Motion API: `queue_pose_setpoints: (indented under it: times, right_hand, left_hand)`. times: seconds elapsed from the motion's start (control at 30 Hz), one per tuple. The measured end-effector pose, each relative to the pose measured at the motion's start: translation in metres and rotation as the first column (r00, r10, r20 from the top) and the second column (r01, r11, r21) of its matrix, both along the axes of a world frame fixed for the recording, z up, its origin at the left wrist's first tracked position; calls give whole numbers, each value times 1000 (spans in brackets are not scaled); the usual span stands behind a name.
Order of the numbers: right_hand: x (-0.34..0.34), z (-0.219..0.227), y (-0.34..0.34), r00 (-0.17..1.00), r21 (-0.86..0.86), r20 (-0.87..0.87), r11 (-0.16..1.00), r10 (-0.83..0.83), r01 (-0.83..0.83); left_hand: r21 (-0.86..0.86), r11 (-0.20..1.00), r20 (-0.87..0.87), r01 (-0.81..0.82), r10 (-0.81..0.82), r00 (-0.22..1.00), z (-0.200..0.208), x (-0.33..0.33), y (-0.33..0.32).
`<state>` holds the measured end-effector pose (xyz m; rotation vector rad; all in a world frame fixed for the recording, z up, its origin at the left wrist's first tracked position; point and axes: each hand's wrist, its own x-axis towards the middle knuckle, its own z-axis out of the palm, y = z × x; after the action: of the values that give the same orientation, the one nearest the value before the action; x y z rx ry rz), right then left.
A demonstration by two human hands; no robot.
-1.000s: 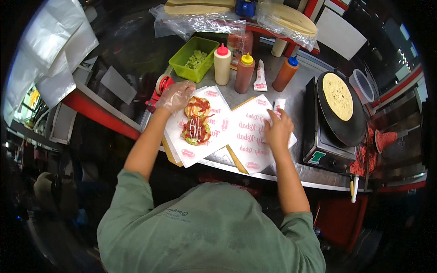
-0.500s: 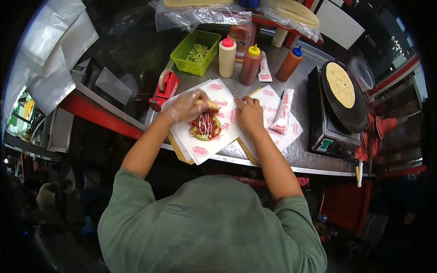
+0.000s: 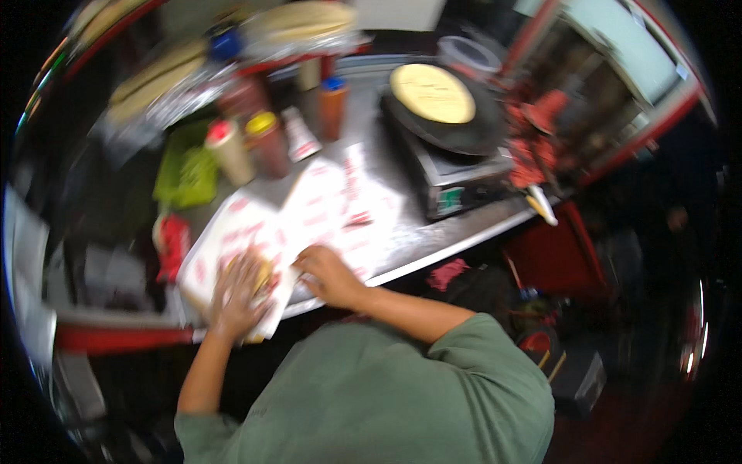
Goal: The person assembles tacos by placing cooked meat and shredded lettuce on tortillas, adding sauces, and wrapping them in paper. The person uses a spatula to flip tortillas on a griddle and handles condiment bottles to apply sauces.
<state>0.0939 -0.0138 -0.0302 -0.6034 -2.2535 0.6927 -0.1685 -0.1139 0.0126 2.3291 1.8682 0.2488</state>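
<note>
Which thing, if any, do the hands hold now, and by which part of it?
The left hand lies flat over the bun, not visibly gripping it. The right hand is by the printed paper; blur hides any grip.

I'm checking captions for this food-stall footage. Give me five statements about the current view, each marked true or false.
1. The left hand lies over the food. True.
2. The yellow-capped bottle stands between the red-capped bottle and the blue-capped bottle. True.
3. The right hand grips the blue-capped bottle. False: it is down at the printed white paper, apart from that bottle.
4. A round flatbread lies on the dark pan. True.
5. The container beside the bottles is blue. False: it is green.
</note>
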Motion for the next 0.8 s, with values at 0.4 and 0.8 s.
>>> queue_pose_setpoints:
  times: [0.4, 0.8]
  right_hand:
    - [228, 122, 70, 959, 11, -105, 964, -265, 267]
    - [532, 159, 246, 572, 141, -19, 564, -820, 814]
  left_hand:
    - [-160, 914, 572, -372, 393, 720, -38, -121, 95]
    - [203, 902, 732, -382, 119, 671, 26, -36, 147]
